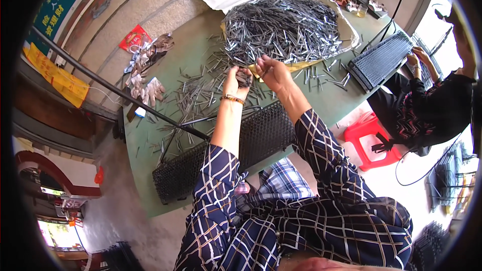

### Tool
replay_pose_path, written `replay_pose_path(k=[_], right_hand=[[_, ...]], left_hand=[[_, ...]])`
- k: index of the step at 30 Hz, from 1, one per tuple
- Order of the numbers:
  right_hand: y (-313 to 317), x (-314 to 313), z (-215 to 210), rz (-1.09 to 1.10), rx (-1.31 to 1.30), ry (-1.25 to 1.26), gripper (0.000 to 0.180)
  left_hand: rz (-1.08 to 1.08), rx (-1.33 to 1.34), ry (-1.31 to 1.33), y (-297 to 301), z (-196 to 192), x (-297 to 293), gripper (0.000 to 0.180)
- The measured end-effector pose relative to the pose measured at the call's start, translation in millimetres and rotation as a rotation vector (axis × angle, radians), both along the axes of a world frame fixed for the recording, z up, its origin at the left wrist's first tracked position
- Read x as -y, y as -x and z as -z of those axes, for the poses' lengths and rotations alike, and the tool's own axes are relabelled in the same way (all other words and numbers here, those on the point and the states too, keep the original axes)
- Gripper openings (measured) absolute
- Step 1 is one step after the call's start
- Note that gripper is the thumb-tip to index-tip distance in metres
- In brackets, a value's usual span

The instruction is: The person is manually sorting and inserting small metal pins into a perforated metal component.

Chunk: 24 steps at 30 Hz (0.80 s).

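My left hand, with a beaded bracelet at its wrist, is closed at the near edge of a heap of thin dark metal strips. Its curled fingers look blackened, and what lies in them I cannot make out. Just to its right, my right hand has thumb and fingers drawn together; anything between them is too small to name. Below both hands lies a long black perforated rack along the table's near edge, partly covered by my forearms. Loose metal strips are scattered left of my left hand.
The heap lies on white and yellow sacking on a green table. Soiled gloves and a red packet lie at left. A dark rod slants across the left side. At right, a person works beside another rack, near a red stool.
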State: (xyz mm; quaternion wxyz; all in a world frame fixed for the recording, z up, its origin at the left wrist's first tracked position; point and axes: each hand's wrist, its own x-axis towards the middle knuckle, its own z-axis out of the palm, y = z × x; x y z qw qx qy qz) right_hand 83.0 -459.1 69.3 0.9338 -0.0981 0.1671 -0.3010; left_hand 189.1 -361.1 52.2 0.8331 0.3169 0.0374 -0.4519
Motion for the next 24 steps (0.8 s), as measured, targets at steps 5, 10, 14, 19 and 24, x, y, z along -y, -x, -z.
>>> replay_pose_path(k=[5, 10, 14, 19, 24], right_hand=[[5, -33, -17, -0.159, -0.165, 0.562, 0.025], [9, -52, -26, -0.187, -0.444, 0.905, 0.038], [26, -63, -51, -0.218, -0.607, 1.277, 0.040], [48, -51, -47, 0.022, -0.450, 1.298, 0.044], [85, -82, -48, -0.393, -0.283, 0.886, 0.040]], left_hand=[[0.230, 0.021, -0.047, 32, 6, -34, 0.021], [0.327, 0.140, 0.001, 43, 0, -43, 0.020], [0.407, 0.222, 0.050, 44, -7, -57, 0.020], [0.406, 0.229, 0.063, 72, -35, -72, 0.017], [0.449, 0.197, 0.043, 116, -46, -106, 0.017]])
